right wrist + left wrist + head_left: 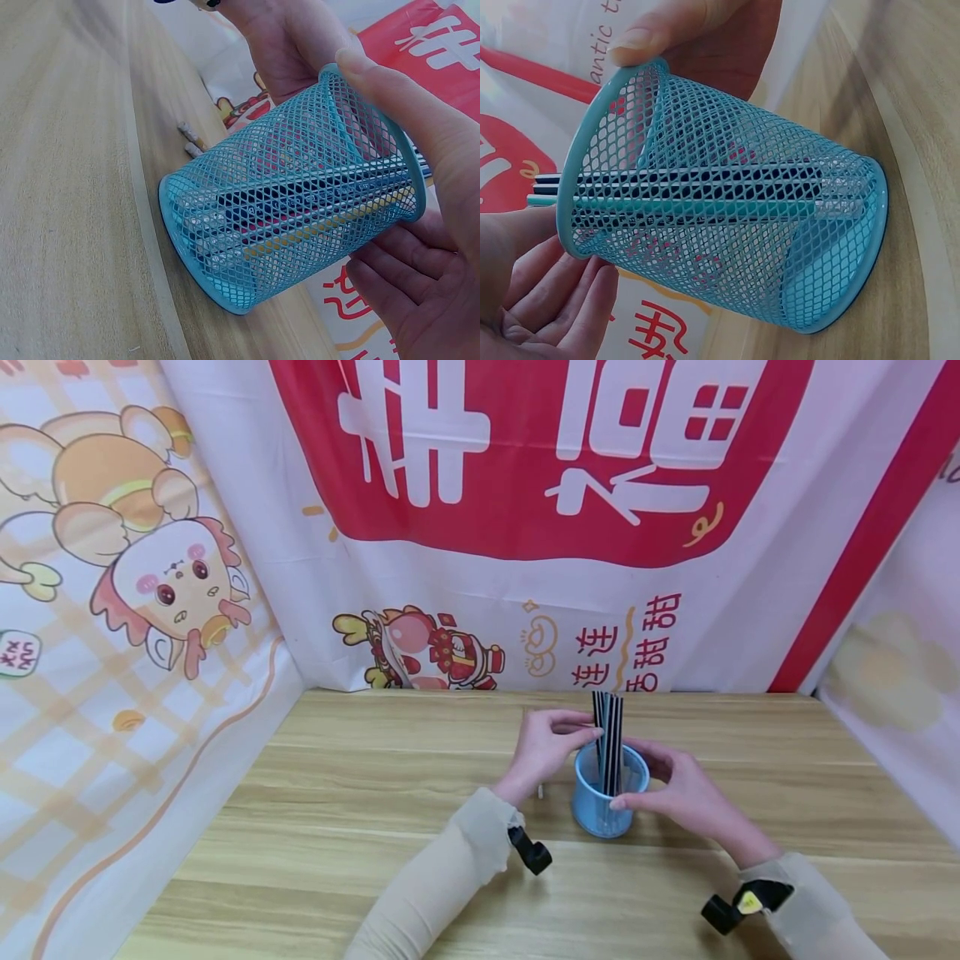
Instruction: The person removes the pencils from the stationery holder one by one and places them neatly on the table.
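Note:
A light-blue mesh pen holder [603, 814] stands upright on the table. Several slim dark pens [613, 743] rise from it, with clear lower ends visible through the mesh in both wrist views. My right hand [686, 789] grips the holder from the right, thumb on the near rim and fingers round the far side. From the left, my left hand [547, 747] reaches over the rim, its thumb tip right at the pens. Fairly straight fingers [581, 315] of that hand extend past the holder in the left wrist view.
Two short stubby pieces [190, 136] lie on the table [360, 777] beside the holder, to its left in the head view. A printed cloth [495, 585] hangs along the back edge, and another with cartoon figures [172, 585] borders the left side.

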Available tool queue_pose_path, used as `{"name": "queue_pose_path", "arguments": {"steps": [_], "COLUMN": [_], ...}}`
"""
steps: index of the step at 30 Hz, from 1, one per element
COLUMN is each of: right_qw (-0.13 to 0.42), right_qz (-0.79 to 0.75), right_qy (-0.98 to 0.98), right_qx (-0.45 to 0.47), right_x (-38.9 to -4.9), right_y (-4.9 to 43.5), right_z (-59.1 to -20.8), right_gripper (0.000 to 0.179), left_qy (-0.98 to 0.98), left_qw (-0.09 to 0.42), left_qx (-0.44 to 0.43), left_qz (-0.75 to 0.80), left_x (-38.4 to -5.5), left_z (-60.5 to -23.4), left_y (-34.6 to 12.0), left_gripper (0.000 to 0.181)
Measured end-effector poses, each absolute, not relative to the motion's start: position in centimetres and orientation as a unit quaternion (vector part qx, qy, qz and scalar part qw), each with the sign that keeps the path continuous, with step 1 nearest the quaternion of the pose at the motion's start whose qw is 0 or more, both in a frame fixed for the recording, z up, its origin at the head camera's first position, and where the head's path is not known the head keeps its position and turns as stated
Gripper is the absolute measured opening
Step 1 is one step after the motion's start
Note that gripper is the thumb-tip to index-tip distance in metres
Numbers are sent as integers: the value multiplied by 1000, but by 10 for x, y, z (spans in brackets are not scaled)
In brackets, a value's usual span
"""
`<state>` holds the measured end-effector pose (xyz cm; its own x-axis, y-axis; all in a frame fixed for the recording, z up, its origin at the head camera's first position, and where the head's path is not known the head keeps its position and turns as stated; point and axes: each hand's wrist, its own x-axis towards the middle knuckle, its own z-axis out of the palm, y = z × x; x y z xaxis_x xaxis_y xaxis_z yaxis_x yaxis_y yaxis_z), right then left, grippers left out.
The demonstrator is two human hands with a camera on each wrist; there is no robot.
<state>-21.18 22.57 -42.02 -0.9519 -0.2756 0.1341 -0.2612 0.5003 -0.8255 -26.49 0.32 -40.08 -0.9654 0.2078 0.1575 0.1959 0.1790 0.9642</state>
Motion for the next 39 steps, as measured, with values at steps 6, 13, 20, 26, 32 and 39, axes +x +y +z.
{"name": "queue_pose_path", "arguments": {"steps": [6,13,20,26,32,39], "right_qw": [9,8,4,6,5,5], "right_qz": [-478,-480,-481,-481,-480,-479], "right_qy": [865,864,863,863,863,864], "right_qx": [-152,-152,-155,-154,-154,-154], "right_x": [-211,-211,-211,-211,-212,-212], "right_y": [225,225,225,226,226,225], "right_z": [-420,-420,-421,-421,-421,-421], "right_gripper": [88,87,87,88,89,89], "left_qy": [775,773,774,776,780,775], "left_qw": [6,6,9,1,-3,-6], "left_qx": [121,117,117,129,131,128], "left_qz": [621,624,622,617,612,619], "left_x": [-266,-265,-265,-266,-266,-267], "left_z": [-403,-404,-404,-405,-405,-404], "left_y": [4,6,8,9,9,7], "left_gripper": [20,20,20,19,20,21]}}
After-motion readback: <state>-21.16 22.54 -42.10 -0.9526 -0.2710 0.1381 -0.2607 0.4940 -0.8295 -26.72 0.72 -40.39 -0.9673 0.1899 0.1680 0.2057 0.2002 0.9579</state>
